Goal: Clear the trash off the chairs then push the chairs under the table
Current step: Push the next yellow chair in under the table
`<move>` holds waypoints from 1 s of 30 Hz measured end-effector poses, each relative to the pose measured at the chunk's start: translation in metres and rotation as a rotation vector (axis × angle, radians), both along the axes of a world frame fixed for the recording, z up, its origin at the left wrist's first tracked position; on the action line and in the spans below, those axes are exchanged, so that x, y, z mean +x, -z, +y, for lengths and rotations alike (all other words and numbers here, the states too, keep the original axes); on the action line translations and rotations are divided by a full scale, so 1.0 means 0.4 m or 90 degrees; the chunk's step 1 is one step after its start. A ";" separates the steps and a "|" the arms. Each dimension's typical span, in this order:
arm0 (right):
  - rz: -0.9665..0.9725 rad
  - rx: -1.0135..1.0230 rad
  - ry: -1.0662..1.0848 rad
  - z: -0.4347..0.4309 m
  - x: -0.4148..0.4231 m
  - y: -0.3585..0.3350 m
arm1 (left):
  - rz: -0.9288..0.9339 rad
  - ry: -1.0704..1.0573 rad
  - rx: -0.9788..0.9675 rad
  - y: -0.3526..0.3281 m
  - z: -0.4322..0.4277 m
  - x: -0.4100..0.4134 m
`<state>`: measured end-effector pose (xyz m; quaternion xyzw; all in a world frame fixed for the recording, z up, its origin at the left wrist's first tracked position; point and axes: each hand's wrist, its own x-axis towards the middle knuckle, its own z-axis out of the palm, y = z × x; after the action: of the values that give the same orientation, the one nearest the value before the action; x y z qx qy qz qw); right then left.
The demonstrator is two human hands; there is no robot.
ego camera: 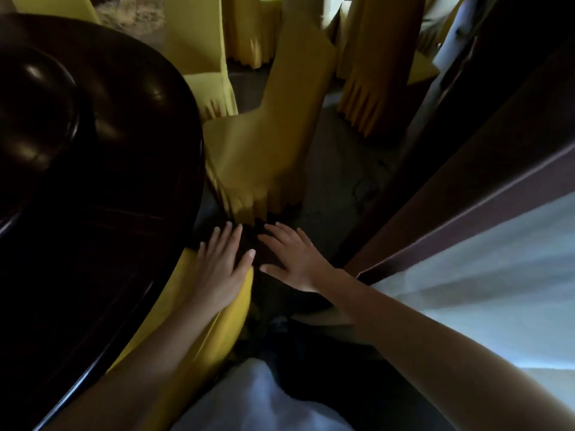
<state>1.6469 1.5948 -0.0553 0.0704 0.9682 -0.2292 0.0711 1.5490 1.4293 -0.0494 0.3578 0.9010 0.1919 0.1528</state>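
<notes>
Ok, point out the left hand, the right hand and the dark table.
left hand (pixel 220 269): head view, back of the hand.
right hand (pixel 295 259): head view, back of the hand.
dark table (pixel 93 169): head view, glossy top.

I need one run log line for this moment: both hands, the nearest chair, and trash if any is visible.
left hand: flat on near yellow chair back | right hand: open, empty | table: beside chair | trash: none visible

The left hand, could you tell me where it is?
Lower centre of the head view: left hand lies flat on the nearest yellow chair, beside the dark table.
</notes>
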 end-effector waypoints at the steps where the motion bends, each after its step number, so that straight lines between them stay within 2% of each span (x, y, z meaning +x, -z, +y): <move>1: -0.010 0.009 0.019 0.034 -0.005 -0.002 | 0.007 0.016 -0.014 -0.001 0.041 -0.015; 4: -0.021 0.022 0.081 0.134 -0.019 -0.013 | 0.014 0.063 -0.044 -0.006 0.167 -0.056; 10: -0.006 0.024 0.221 0.331 -0.042 -0.041 | -0.005 0.138 -0.028 -0.041 0.401 -0.107; 17: -0.002 0.048 0.371 0.570 -0.026 -0.048 | -0.020 0.171 -0.054 -0.088 0.601 -0.103; 20: 0.005 0.047 0.379 0.660 -0.042 -0.048 | -0.023 0.146 -0.059 -0.102 0.676 -0.115; 26: 0.029 0.088 0.306 0.799 -0.082 -0.052 | 0.022 0.119 -0.069 -0.105 0.808 -0.137; 30: -0.021 0.135 0.314 0.882 -0.099 -0.044 | 0.039 0.108 -0.091 -0.098 0.863 -0.148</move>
<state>1.6073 1.9476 -0.0376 0.3152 0.9390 -0.1356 0.0212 1.4898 1.7744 -0.0102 0.4268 0.8831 0.1024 0.1658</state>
